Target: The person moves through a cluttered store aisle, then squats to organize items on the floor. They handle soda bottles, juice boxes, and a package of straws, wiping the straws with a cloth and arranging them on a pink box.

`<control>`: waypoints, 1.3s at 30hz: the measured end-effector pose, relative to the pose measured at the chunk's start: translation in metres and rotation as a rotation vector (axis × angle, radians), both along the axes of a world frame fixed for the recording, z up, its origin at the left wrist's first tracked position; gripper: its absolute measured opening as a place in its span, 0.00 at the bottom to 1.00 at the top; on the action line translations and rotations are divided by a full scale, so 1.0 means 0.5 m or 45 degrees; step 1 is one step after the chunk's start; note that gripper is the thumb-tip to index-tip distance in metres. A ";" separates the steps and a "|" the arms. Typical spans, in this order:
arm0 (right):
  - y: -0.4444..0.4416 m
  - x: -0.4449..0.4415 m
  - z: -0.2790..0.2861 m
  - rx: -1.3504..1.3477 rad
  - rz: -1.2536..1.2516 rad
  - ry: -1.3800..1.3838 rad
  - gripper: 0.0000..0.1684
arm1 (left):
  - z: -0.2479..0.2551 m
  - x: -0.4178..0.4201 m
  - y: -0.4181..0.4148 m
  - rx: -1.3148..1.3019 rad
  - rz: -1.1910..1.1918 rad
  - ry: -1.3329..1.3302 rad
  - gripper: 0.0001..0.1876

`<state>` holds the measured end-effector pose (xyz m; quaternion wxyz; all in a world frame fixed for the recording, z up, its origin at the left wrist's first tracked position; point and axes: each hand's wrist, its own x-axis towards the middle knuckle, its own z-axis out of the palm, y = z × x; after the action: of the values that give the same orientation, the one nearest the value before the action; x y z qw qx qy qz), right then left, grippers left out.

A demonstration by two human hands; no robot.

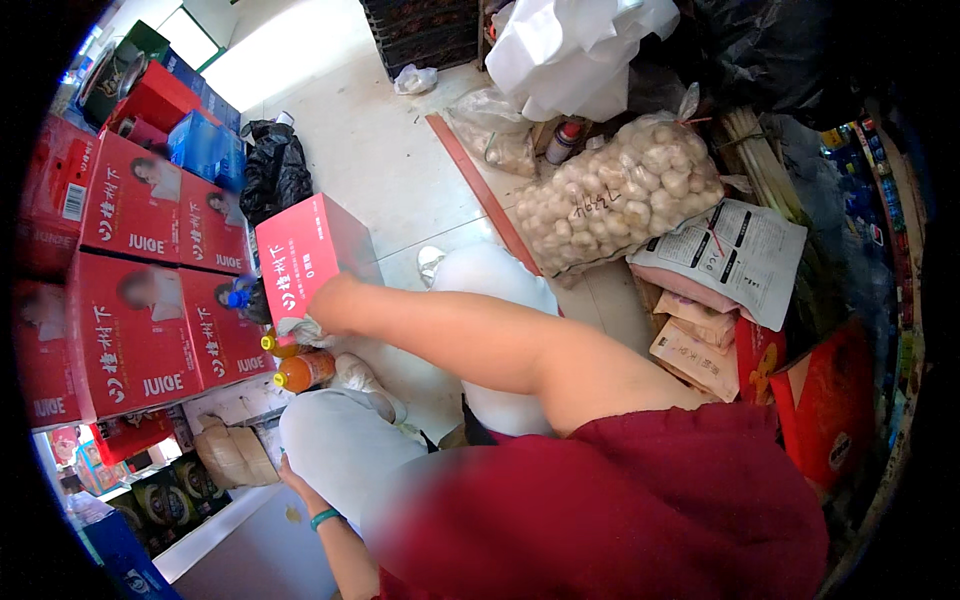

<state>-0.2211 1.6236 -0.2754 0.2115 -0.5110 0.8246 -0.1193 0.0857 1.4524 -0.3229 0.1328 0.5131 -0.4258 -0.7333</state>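
My right arm reaches across to the front of a red juice carton [304, 259], which stands on the tiled floor. There my right hand [331, 301] holds a crumpled greyish cloth [302, 330] by the carton's lower edge; the fingers are mostly hidden. Two bottles of orange drink with yellow caps, the nearer bottle [306, 371] and the farther bottle [279, 346], lie just below the cloth. Down at the lower left, beside my bent knee, is my left hand [291, 474], with a green bangle on its wrist. Most of its fingers are out of sight, so its grip is unclear.
Stacked red juice cartons [135, 330] line the left side. A black plastic bag [276, 169] and a blue-capped bottle [240, 298] sit beside them. On the right lie a large clear bag of garlic bulbs [622, 195] and a printed sack [739, 259]. A reddish strip [480, 191] crosses the floor.
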 end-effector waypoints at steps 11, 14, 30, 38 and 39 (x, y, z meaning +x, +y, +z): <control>-0.069 0.066 -0.145 -0.220 -0.060 0.458 0.14 | -0.105 0.072 -0.069 -0.410 -0.130 0.044 0.12; -0.077 0.065 -0.147 -0.066 0.013 0.472 0.16 | -0.118 0.074 -0.075 -0.431 -0.131 0.091 0.12; -0.042 0.070 -0.136 -0.197 -0.072 0.679 0.20 | -0.031 0.043 -0.017 -1.442 -0.436 -0.625 0.12; 0.000 0.029 -0.125 -0.078 -0.078 0.746 0.22 | -0.026 0.057 -0.026 -1.477 -0.476 -0.654 0.12; 0.009 0.016 -0.130 -0.062 -0.110 0.741 0.22 | -0.024 0.059 -0.024 -1.506 -0.459 -0.653 0.12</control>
<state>-0.2132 1.6279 -0.3405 -0.0515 -0.4931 0.8684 0.0037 0.1152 1.4406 -0.3349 0.1618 0.4329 -0.8533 -0.2417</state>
